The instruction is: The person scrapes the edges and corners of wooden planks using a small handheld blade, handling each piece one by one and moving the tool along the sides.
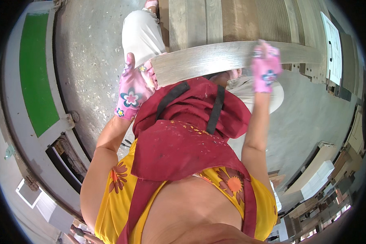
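Note:
A long, flat grey wood-grain board [207,61] lies crosswise in front of me, above my lap. My left hand [135,87], in a pink flowered glove, grips the board's left end, thumb raised and fingers curled at the edge. Over the board's right part is my right hand [266,67] in a matching glove, slightly blurred by motion. Its fingers are closed and bent over the board; whatever they hold is hidden. A dark red apron [183,150] covers my lap just below the board.
Beyond the board lie several wood-toned planks [240,20] side by side. To the left stands a grey frame with a green panel [38,73]. A white sheet [332,46] lies at the far right. Stacked boards [313,171] occupy the lower right, on the grey floor [309,118].

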Available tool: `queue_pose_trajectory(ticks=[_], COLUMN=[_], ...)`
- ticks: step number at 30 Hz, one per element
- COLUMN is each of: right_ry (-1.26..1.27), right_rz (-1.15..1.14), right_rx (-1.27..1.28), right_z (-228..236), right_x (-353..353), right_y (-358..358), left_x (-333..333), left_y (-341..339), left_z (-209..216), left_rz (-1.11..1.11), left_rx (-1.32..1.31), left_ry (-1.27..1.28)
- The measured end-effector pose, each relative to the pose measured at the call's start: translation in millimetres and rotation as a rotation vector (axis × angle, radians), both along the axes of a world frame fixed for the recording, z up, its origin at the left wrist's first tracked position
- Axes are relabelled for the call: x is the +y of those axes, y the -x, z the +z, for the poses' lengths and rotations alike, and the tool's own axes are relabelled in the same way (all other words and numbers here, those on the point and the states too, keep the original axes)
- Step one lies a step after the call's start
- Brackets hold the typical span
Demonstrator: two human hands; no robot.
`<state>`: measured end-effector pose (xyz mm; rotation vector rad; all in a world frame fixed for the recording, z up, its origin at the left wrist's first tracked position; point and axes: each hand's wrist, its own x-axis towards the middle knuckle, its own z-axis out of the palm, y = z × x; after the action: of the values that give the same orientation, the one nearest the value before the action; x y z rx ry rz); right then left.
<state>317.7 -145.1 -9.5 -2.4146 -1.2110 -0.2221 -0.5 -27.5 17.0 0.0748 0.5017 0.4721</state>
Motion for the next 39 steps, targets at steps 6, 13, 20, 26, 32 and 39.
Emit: queue_pose_trajectory(ticks=[6,13,20,26,32,39], right_ry=[0.112,-0.013,-0.046,-0.872,-0.931,-0.130], right_rz=[0.473,0.501,-0.458,-0.179,-0.331,0.213], right_rx=[-0.184,0.169,0.231,1.497,1.428,0.137], right_z=[20,-4,-71,-62,-48,-14], right_x=[9,-1,-171,-136,-67,13], right_y=[75,101,-232,-140,-56,-65], left_x=[8,12,2,-6,-16,-31], left_y=[-11,-9,-26,-28,-10,-5], left_z=[5,3,21,12,12,14], left_rz=[-0.051,-0.063,-0.082,-0.217,-0.460,-0.668], left_rx=[-0.117,0.012,0.396,0.528,0.534,0.484], left_ry=[0.070,-0.002,-0.256,-0.581,-0.643,-0.606])
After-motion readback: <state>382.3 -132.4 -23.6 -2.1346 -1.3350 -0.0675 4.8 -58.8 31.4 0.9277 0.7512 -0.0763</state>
